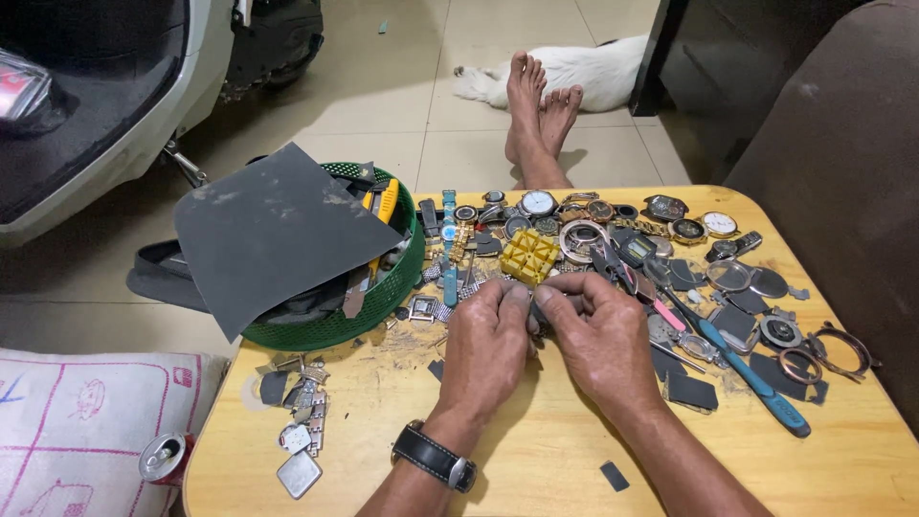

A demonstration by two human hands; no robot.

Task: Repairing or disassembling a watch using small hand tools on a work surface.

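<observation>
- Tabletop (536,450), yellow wood, scattered with watch parts.
- Sandpaper sheet (273,230), dark grey, lies over green basket (378,306) at left rear.
- Left hand (483,345), with black wristwatch (433,457) on its wrist, and right hand (603,335) meet at mid-tabletop; fingers of both pinched narrow on a small dark watch part (539,311), mostly hidden.
- Blue-handled tool (756,378) lies right of the hands.
- Yellow holder block (528,255) sits just behind the hands.
- Watch cases (613,215) are piled along the far edge.
</observation>
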